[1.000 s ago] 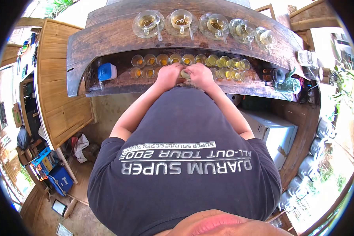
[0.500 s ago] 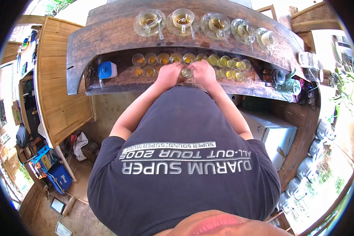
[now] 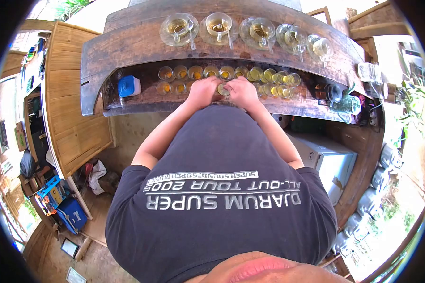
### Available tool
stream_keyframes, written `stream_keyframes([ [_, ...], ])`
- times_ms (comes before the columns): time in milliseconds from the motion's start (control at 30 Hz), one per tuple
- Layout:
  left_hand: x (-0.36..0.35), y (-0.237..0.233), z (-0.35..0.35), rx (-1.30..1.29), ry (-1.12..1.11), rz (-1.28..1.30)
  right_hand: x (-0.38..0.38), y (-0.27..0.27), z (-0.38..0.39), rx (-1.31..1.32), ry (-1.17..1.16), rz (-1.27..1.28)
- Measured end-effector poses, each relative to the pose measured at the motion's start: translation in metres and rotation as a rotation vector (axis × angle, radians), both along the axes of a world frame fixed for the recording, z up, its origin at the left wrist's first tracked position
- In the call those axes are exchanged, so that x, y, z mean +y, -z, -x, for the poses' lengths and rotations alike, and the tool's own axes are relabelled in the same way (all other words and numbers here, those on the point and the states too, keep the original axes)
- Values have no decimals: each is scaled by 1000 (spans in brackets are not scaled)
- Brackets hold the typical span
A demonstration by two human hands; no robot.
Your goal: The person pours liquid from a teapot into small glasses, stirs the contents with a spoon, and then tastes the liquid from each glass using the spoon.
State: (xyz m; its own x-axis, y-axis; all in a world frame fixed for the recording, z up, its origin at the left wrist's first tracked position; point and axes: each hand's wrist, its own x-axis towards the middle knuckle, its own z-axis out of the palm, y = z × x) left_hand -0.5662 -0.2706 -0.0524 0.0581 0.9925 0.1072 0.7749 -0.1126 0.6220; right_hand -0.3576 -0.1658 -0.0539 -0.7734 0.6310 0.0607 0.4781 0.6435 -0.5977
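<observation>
A small glass stands on the recessed wooden shelf between my two hands. My left hand is closed at its left side, its curled fingers partly hiding the front row of glasses; what they grip, if anything, is hidden. From the right, my right hand is closed with thumb and fingertips at the small glass's rim. Directly behind my fingers runs a back row of small glasses with yellow-orange contents, among them one glass just beyond the gap. More front-row glasses, such as this glass, line up on both sides.
Several glass cups on saucers with spoons, one cup among them, stand on the upper wooden counter. A blue-lidded container sits at the shelf's left end. Jars, including a dark-lidded jar, and a greenish glass jar occupy the right end.
My right hand has shifted slightly left, its thumb and fingers now over the small glass's rim. My left hand stays almost in place.
</observation>
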Motion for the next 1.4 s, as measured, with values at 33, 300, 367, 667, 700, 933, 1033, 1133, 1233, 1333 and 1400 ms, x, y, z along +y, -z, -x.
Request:
stream_keyframes([
  [33,1,-5,0,8,-1,55,3,-5,0,25,51,23],
  [300,0,-5,-1,-23,-3,10,-1,0,-1,44,-13,-22],
  [367,-1,-3,-3,13,-15,59,2,-8,-2,44,72,4],
  [667,-1,-11,-2,38,-1,112,2,-11,1,53,42,8],
  [700,-3,-10,-2,38,1,114,3,-12,2,78,76,11],
  [933,0,-6,-1,26,2,74,2,-6,0,37,28,-3],
  [1033,-1,-7,-2,28,10,108,0,-3,2,106,93,7],
  [1133,0,-4,-1,14,16,73,-1,-3,3,30,-13,0],
  [1233,0,-10,-1,17,5,81,-2,-8,0,19,26,-10],
  [1333,-1,-6,-2,34,11,114,-1,-2,2,179,111,-24],
  [1400,1,-3,0,41,14,93,-2,-2,3,58,-20,-3],
])
